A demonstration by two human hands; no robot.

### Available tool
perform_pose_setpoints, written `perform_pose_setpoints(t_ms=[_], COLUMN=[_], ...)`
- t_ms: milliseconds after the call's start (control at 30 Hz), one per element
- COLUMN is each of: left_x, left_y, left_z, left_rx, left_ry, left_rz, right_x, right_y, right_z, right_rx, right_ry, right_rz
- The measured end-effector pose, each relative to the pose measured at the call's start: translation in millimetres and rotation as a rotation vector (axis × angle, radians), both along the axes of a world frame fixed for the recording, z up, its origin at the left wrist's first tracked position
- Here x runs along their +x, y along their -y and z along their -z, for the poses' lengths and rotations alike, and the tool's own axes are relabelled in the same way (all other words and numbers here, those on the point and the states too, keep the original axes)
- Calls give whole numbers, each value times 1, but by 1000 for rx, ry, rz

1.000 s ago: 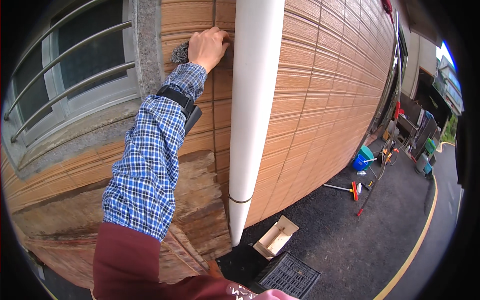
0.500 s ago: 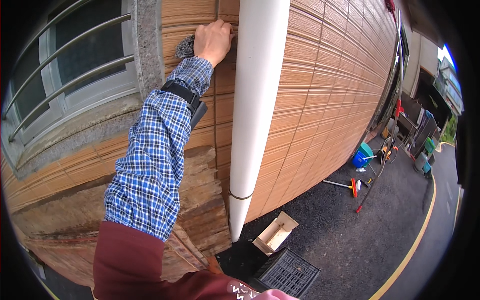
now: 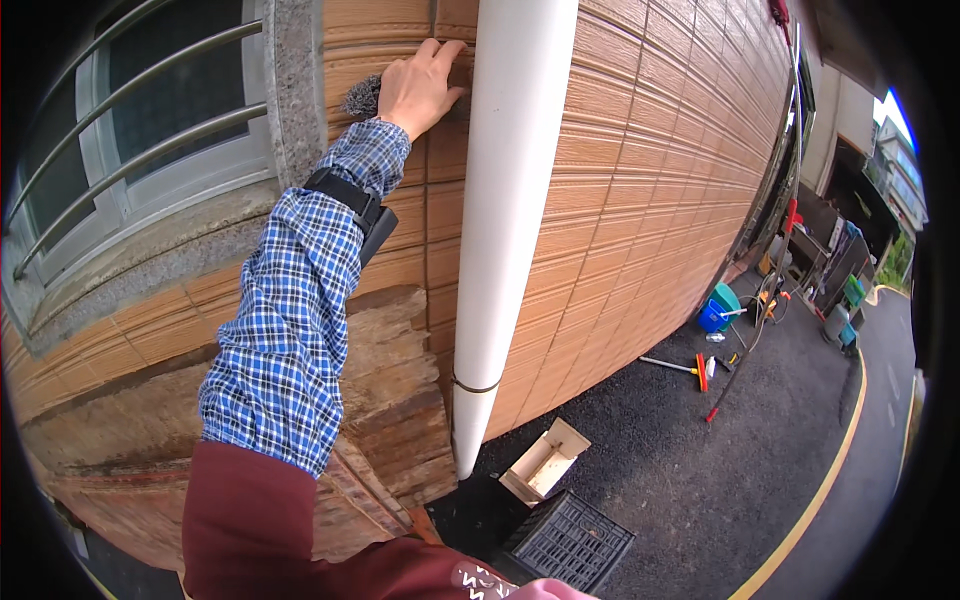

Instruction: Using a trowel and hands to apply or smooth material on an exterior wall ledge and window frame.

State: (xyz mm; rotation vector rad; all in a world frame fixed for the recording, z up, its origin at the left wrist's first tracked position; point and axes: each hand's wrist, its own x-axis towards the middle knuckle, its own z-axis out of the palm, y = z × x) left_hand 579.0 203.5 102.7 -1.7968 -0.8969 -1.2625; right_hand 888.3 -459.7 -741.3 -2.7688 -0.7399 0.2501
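My left hand (image 3: pixel 418 92) is high against the tan tiled wall (image 3: pixel 640 170), between the stone window frame and a white downpipe (image 3: pixel 515 200). A dark grey, fuzzy scouring pad (image 3: pixel 362 96) sticks out at its left side, the rest of it hidden under the palm. The fingers are bent toward the pipe, with the thumb apart from them. My arm wears a blue checked sleeve cover (image 3: pixel 285 310) with a black strap (image 3: pixel 345 195) near the wrist. My right hand is out of view.
A barred window (image 3: pixel 170 110) is at left, above weathered boards (image 3: pixel 390 400). Below the pipe are an open cardboard box (image 3: pixel 545 462) and a black plastic crate (image 3: pixel 570 545). Farther right lie a red-headed floor brush (image 3: pixel 701 372), a blue bucket (image 3: pixel 714 316) and a long pole (image 3: pixel 740 360).
My left hand has shifted slightly left, and its fingers have stretched out from a tighter grip. More of the thumb shows. The scouring pad has moved slightly left with the hand.
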Motion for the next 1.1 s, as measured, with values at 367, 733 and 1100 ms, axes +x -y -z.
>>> perform_pose_setpoints(t_ms=[367,733,1100], left_x=[-19,-31,-19], left_y=[-11,-22,-25], left_z=[5,5,5], left_rx=[5,31,66], left_ry=[27,13,31], left_rz=[-140,-188,-128], right_x=[25,25,26], right_y=[10,-18,-37], right_z=[30,-26,-38], right_rx=[8,84,172], right_ry=[-58,-140,-285], right_rz=[11,51,279])
